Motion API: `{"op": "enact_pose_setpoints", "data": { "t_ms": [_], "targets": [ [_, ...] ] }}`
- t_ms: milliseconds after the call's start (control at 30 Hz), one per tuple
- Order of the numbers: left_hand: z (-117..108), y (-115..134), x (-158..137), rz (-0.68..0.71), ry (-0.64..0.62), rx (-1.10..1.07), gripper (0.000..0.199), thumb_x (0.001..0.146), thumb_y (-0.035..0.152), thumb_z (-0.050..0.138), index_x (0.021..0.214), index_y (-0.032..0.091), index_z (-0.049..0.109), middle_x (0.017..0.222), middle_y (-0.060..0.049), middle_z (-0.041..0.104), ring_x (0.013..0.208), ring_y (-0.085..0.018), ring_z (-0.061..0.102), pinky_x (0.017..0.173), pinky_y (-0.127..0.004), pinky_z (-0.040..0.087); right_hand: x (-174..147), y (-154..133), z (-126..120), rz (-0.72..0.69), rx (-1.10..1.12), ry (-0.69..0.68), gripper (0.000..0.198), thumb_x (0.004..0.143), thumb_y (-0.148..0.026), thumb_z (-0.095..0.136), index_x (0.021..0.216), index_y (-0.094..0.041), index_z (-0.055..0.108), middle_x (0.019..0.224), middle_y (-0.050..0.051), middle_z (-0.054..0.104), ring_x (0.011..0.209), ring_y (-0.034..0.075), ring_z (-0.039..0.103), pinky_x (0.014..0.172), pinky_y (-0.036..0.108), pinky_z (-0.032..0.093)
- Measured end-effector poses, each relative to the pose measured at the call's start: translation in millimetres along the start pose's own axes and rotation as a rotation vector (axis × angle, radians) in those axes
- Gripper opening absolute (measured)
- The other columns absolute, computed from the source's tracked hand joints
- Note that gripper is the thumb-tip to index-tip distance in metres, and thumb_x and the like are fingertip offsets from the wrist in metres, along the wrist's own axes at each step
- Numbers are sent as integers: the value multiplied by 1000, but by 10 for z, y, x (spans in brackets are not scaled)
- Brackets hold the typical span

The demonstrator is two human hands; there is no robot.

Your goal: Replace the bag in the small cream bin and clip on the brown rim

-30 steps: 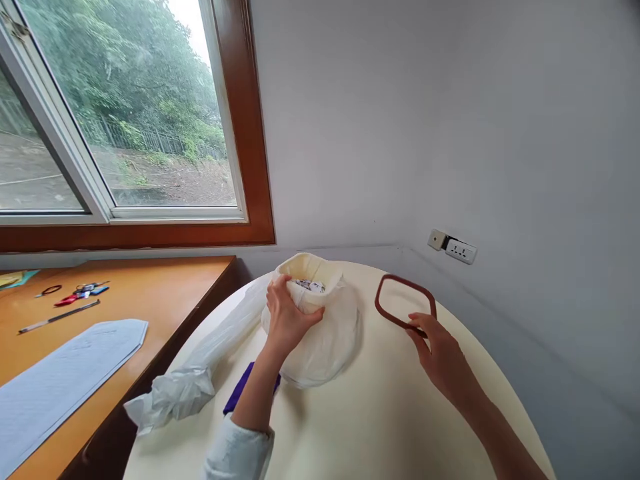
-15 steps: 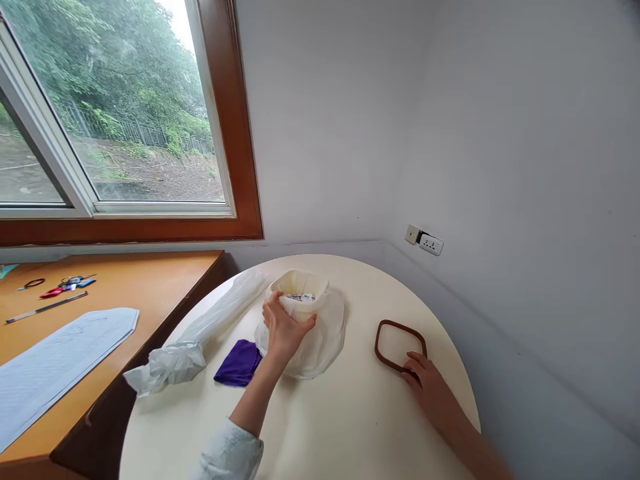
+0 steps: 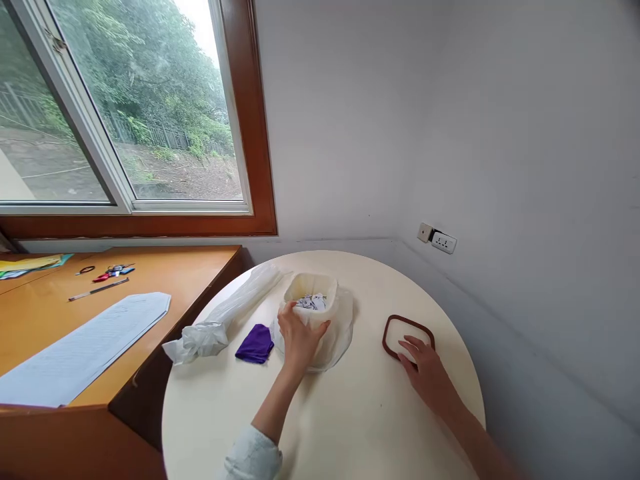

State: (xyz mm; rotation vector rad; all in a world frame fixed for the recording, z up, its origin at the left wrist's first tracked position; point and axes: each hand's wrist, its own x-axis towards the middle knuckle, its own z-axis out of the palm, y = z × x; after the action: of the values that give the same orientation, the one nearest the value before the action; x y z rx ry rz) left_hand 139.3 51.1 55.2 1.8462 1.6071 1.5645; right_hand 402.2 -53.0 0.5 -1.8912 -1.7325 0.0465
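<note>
Lying under parted right grip (image 3: 427, 375), brown frame (image 3: 411, 321), left grip (image 3: 299, 341) clasping near side of bin (image 3: 311, 285)

Cloth (image 3: 255, 344) left of bin (image 3: 315, 283), frame (image 3: 413, 323) right

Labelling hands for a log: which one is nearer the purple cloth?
Left. The left hand is just right of the purple cloth, on the near side of the bin; the right hand is farther right, at the brown frame.
</note>
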Motion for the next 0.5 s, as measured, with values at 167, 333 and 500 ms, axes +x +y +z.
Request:
{"op": "enact_pose_setpoints", "data": {
  "t_ms": [167,333,500],
  "targets": [
    [-353,-11,29,11,-279,-105,75,65,40,68,125,28,23,121,-10,44,112,-28,46,91,-46,37,473,-385,7,76,105,-111,39,89,-33,27,111,-16,55,122,10,52,113,19,48,94,31,37],
    [-666,-162,265,-97,-273,-190,39,85,39,41,120,25,31,109,-9,55,98,-22,57,80,-38,45,1107,-558,249,171,61,-281,41,87,-37,31,106,-13,59,119,15,53,107,24,52,84,32,40],
    [-640,-500,664,-195,-343,93,23,84,28,46,103,17,51,94,-10,61,89,-24,60,80,-39,45,1386,-683,514,178,36,-392,32,79,-42,49,91,-15,63,106,15,59,96,28,57,73,34,41]
  ]
}}
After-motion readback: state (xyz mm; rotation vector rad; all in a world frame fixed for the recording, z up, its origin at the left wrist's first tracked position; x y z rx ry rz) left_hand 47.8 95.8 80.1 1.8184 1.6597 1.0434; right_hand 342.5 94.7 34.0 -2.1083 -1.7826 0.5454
